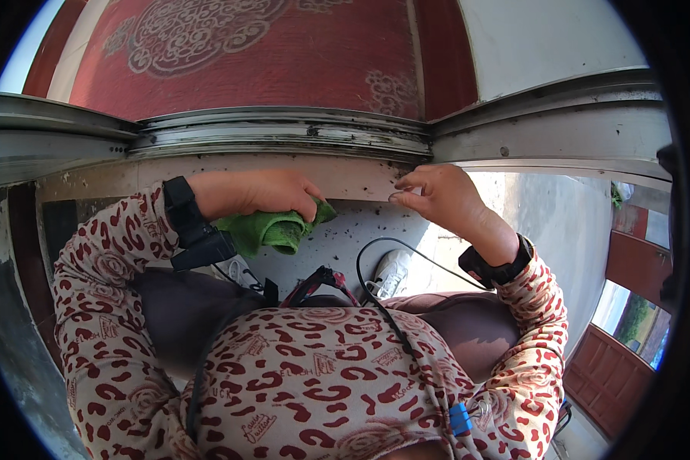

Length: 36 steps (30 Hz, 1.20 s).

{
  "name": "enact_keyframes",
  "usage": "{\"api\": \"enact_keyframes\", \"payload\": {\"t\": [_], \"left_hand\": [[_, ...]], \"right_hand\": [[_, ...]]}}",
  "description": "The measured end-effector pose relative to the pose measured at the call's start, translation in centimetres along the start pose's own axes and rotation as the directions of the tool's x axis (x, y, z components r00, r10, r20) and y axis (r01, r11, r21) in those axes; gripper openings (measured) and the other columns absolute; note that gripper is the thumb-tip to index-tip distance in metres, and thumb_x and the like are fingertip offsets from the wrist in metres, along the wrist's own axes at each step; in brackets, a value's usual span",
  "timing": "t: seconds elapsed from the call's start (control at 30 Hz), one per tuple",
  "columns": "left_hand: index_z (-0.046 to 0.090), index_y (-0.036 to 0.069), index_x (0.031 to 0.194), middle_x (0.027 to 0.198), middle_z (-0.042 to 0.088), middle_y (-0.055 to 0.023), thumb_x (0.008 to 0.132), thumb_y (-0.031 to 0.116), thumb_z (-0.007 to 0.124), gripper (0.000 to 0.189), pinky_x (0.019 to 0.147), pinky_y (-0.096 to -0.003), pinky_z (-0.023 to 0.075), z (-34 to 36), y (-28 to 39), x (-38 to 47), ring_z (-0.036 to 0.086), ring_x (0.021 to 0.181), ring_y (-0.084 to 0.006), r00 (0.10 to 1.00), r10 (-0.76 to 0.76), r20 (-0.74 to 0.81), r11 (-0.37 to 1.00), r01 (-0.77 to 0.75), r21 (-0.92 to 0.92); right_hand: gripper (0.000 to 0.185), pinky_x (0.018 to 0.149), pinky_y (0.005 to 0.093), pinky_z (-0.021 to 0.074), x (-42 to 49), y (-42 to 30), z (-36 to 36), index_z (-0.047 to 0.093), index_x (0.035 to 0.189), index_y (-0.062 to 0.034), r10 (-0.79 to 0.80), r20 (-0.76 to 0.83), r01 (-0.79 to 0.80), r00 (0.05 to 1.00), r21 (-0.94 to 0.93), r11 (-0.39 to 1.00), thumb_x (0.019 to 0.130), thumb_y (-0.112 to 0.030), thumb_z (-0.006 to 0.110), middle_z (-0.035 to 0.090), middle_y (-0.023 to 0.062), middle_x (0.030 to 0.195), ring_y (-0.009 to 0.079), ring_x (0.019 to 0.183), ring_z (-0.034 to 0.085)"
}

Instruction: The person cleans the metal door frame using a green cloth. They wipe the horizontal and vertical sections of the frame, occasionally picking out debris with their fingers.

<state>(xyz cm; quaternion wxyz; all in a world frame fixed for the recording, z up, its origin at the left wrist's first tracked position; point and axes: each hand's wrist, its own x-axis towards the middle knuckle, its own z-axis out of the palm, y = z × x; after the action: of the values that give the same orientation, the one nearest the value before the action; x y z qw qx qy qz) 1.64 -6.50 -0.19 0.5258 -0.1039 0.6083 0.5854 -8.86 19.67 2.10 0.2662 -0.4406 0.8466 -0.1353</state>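
A crumpled green cloth (pixel 282 227) is gripped in my left hand (pixel 259 192), just in front of the pale sill (pixel 230 169). My right hand (pixel 440 192) is near the right end of the sill, its thumb and fingertips slightly apart with nothing visible between them. Behind both hands runs a metal sliding-window track (pixel 282 131), with dark dirt in its grooves and at its right corner. Dark crumbs dot the sill and the grey floor (pixel 333 233) below.
Beyond the track lies a red patterned surface (pixel 310 57). Metal frames (pixel 552 135) flank the opening. A black cable (pixel 374 244) loops between my knees, above a white shoe (pixel 394 273). Reddish-brown doors (pixel 612 374) stand at the far right.
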Motion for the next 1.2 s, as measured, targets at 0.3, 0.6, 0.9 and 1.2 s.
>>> {"api": "enact_keyframes", "payload": {"t": [0.3, 0.6, 0.9, 1.2], "left_hand": [[0.061, -0.003, 0.112, 0.087, 0.066, -0.0061, 0.077, 0.008, 0.060, 0.037, 0.062, -0.0252, 0.0506, -0.3, -1.1, -1.3, 0.061, 0.070, -0.0117, 0.990, 0.119, -0.077, 0.944, -0.137, -0.300], [0.062, -0.002, 0.112, 0.087, 0.066, -0.0040, 0.080, 0.005, 0.057, 0.033, 0.063, -0.0226, 0.0502, 0.8, 0.0, 0.2, 0.060, 0.069, -0.0087, 0.985, 0.084, 0.150, 0.883, -0.004, -0.469], [0.062, -0.001, 0.113, 0.083, 0.065, -0.0041, 0.079, 0.008, 0.058, 0.036, 0.059, -0.0227, 0.0490, 0.9, -0.1, 1.0, 0.058, 0.066, -0.0087, 0.973, 0.068, 0.220, 0.882, 0.044, -0.469], [0.060, -0.001, 0.116, 0.087, 0.064, -0.0044, 0.080, 0.006, 0.057, 0.036, 0.062, -0.0246, 0.0519, 1.3, -0.5, 1.6, 0.061, 0.069, -0.0106, 0.978, 0.016, 0.208, 0.851, 0.095, -0.516]], "right_hand": [[0.020, 0.065, 0.0390, 0.0496, 0.9, -0.7, -0.5, 0.064, 0.100, -0.0045, 0.080, -0.509, -0.084, 0.857, 0.016, 0.996, 0.085, -0.016, 0.059, 0.064, 0.0152, 0.086, 0.0344, 0.075, 0.062], [0.027, 0.052, 0.0333, 0.0460, 2.6, -0.8, 1.2, 0.064, 0.107, -0.0040, 0.221, -0.370, -0.198, 0.902, 0.099, 0.975, 0.086, -0.022, 0.063, 0.059, 0.0171, 0.063, 0.0269, 0.054, 0.059], [0.019, 0.045, 0.0369, 0.0457, 4.8, -1.8, 2.6, 0.065, 0.096, -0.0116, 0.137, -0.425, -0.255, 0.895, -0.234, 0.938, 0.083, -0.026, 0.066, 0.056, 0.0124, 0.053, 0.0281, 0.047, 0.059], [0.020, 0.043, 0.0379, 0.0467, 6.8, -1.9, 1.0, 0.059, 0.090, -0.0110, 0.071, -0.258, -0.183, 0.964, -0.445, 0.876, 0.084, -0.030, 0.062, 0.056, 0.0081, 0.054, 0.0273, 0.047, 0.059]]}}
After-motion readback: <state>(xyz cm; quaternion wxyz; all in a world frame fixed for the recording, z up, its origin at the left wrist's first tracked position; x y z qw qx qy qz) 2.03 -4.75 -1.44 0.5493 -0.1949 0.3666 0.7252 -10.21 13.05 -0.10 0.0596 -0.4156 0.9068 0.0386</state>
